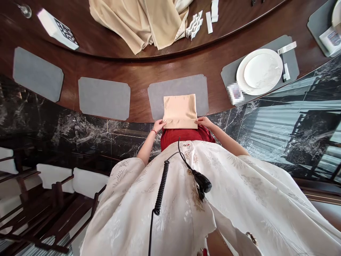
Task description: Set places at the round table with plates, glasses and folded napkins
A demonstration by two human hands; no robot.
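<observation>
L hand (159, 125) & R hand (203, 122) on the folded peach napkin (180, 111)'s near edge – fingers look open, no pinch – pinning it square on the grey placemat (178, 85).

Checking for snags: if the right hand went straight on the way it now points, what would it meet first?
The folded peach cloth: the fingertips of the right hand already seem to be at its near corner. Past it lies the grey placemat, though depth is hard to judge from this view.
</observation>
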